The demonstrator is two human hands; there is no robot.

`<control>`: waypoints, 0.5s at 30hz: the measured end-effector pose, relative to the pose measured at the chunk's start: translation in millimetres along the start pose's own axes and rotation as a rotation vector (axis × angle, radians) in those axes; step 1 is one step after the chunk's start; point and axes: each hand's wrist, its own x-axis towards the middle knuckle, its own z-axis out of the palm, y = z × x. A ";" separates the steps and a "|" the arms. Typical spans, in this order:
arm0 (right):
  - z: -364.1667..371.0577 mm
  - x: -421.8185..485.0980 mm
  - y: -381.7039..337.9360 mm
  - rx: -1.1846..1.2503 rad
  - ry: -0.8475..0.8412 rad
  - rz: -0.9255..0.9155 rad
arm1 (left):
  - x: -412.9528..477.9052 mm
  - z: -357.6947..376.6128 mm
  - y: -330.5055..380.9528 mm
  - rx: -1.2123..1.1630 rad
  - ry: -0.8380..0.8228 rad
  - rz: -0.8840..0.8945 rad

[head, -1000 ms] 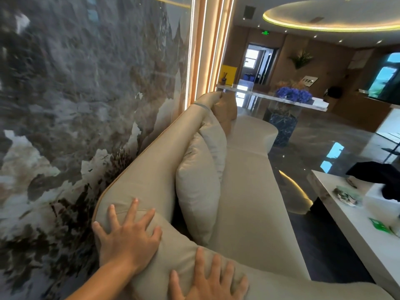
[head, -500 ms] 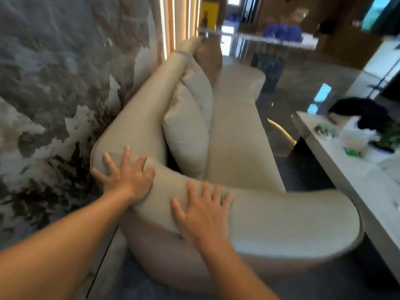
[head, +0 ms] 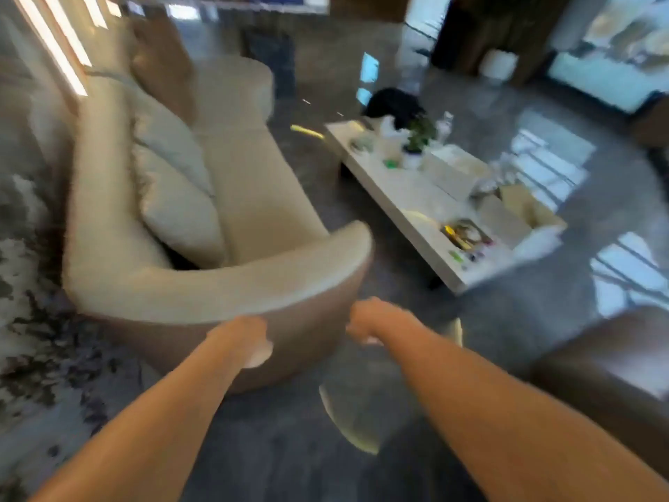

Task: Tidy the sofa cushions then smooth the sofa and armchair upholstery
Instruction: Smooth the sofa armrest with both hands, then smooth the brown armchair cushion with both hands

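The frame is motion-blurred. A beige curved sofa (head: 253, 197) runs along the left wall, its rounded arm (head: 231, 284) nearest me. Two beige cushions (head: 177, 208) (head: 170, 150) lean against its backrest, and a brown cushion (head: 163, 63) stands at the far end. My left hand (head: 242, 338) hangs in front of the arm's outer side, below its top edge. My right hand (head: 365, 320) is just past the arm's end, over the floor. Both hands point down and away, so their fingers are blurred and mostly hidden.
A low white coffee table (head: 409, 201) cluttered with boxes, a small plant and a dark bundle stands right of the sofa. A brown armchair (head: 608, 367) fills the lower right. Glossy dark floor (head: 325, 447) lies between them. A marble-patterned wall (head: 25, 320) is on the left.
Both hands have come off the top of the sofa arm and dropped lower in front of it. The view has swung right and down, showing the coffee table and the armchair.
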 end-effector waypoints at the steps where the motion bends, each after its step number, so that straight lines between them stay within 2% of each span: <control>1: -3.2 -33.2 24.4 0.023 0.000 0.023 | -20.4 -8.5 39.5 0.054 -0.006 0.092; 5: 12.4 -169.9 114.6 0.094 0.042 0.140 | -96.1 -19.7 185.5 0.168 0.087 0.424; 7: 35.9 -247.3 157.3 0.179 0.100 0.234 | -131.9 -6.0 255.0 0.222 0.080 0.566; 10: 93.8 -367.1 218.4 0.324 0.311 0.471 | -175.5 28.2 353.3 0.225 0.116 0.765; 15: 220.3 -526.8 292.7 0.423 0.393 0.811 | -259.7 100.4 485.1 0.307 0.204 1.047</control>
